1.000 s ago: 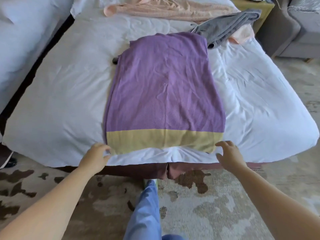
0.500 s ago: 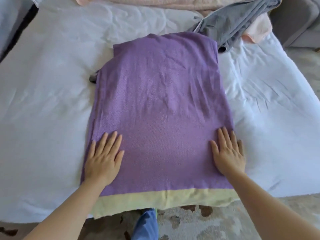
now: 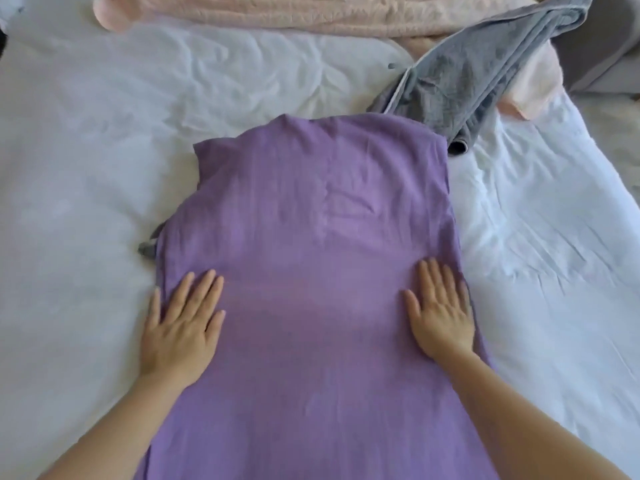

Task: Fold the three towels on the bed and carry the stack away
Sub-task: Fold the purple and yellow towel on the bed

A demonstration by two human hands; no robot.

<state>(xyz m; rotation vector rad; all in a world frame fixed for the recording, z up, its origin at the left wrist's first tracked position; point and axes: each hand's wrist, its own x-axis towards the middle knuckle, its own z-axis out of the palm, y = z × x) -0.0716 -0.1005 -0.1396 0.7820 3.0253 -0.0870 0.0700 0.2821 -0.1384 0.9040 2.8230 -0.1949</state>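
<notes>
My left hand (image 3: 178,329) and right hand (image 3: 441,315) press spread flat on the purple cotton towel (image 3: 311,271); uneven pushing could bunch it, I reckon.

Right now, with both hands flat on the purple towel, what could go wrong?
The purple cloth towel's far edge is uneven, so a fold may come out crooked.
The crumpled grey towel lies close beside its far right corner and could get dragged along.
A small grey scrap peeks from under its left edge; something may be trapped beneath.
</notes>
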